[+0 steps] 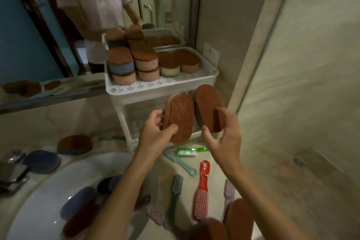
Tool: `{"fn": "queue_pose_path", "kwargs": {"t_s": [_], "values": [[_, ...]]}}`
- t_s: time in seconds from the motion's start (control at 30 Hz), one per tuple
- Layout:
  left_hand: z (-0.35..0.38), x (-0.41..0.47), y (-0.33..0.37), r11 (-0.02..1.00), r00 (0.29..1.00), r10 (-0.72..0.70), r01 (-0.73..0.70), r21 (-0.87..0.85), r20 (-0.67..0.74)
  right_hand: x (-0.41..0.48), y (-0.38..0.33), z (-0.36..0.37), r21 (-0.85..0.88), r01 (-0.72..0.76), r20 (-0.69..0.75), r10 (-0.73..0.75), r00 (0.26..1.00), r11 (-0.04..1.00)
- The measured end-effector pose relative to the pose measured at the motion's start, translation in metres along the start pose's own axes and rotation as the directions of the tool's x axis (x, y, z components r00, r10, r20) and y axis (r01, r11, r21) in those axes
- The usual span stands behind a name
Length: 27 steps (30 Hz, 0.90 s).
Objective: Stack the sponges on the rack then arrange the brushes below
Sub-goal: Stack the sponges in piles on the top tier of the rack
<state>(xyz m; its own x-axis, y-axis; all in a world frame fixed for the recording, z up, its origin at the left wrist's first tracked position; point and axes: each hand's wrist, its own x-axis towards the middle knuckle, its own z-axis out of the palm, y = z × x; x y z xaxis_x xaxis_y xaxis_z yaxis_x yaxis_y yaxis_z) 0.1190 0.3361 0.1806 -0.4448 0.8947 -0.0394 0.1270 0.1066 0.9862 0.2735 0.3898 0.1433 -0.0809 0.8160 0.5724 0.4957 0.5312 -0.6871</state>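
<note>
I am gripping one brown sponge (182, 117) in my left hand (153, 134), another sponge (206, 103) in my right hand (227, 140), fingers (171, 128) curled round each, just below the rack's (155, 89) stacked top tray.

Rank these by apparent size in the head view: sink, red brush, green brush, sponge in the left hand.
1. sink, by far the largest.
2. sponge in the left hand and red brush: not ranked. The brush looks longer, the sponge wider and held nearer the camera.
3. green brush, the smallest.
</note>
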Motion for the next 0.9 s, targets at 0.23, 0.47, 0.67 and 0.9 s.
{"fn": "queue_pose_path", "kwargs": {"t_s": [0.23,0.47,0.67,0.9], "values": [[-0.041,0.037,0.078,0.977,0.969,0.213,-0.21,0.04,-0.121,0.072,-0.058,0.024,0.128,0.043,-0.063,-0.035,0.997,0.991],[-0.071,0.107,0.124,0.991,0.959,0.12,-0.132,-0.028,-0.258,0.158,-0.082,0.062,0.133,-0.085,0.12,0.069,0.99,0.987],[-0.082,0.161,0.131,0.861,0.972,-0.162,0.056,-0.506,-0.169,0.196,-0.08,0.095,-0.061,-0.074,0.232,0.086,0.969,0.995],[-0.078,0.176,0.118,0.807,0.964,-0.225,0.104,-0.582,-0.14,0.196,-0.07,0.115,-0.153,-0.015,0.314,0.063,0.947,0.988]]}}
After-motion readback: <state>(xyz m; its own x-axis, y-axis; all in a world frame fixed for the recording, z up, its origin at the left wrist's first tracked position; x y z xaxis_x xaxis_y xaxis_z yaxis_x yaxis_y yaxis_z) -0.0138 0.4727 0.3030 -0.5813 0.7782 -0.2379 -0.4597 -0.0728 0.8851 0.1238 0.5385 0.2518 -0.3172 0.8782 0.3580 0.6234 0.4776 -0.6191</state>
